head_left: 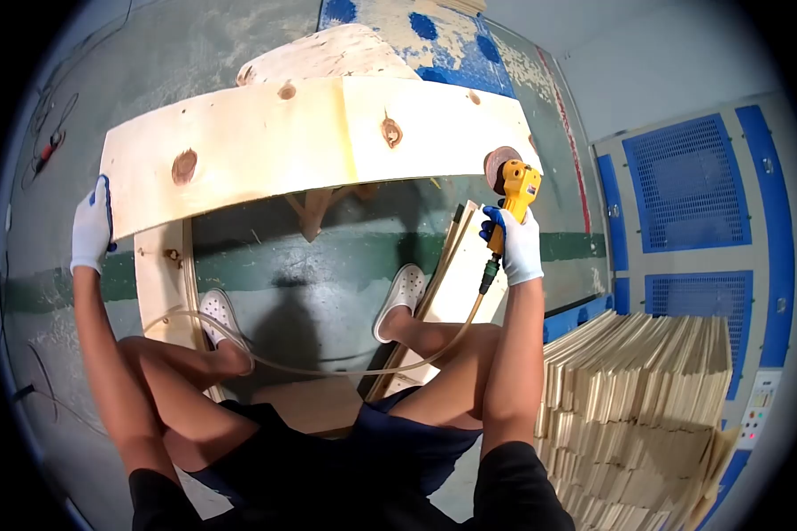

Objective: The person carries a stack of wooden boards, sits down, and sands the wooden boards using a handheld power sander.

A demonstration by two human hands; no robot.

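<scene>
A long pale wooden board (266, 142) with several dark knots lies across in front of me. My left hand (92, 228), in a white glove with blue on the palm side, is closed on the board's left end. In my right hand (519, 243), gloved the same way, is a yellow air sander (516, 190), fingers wrapped round its body. Its round reddish-brown sanding disc (499, 166) is at the board's right end; whether it touches the wood I cannot tell. A clear air hose (390, 368) runs from the sander's rear across my legs to the left.
Another wooden piece (328, 55) lies beyond the board. Boards stand below on the left (161, 274) and right (452, 283). A tall stack of thin wooden sheets (629, 398) is at my right, before a blue-and-white cabinet (691, 186). A red-and-black tool (51, 146) lies far left.
</scene>
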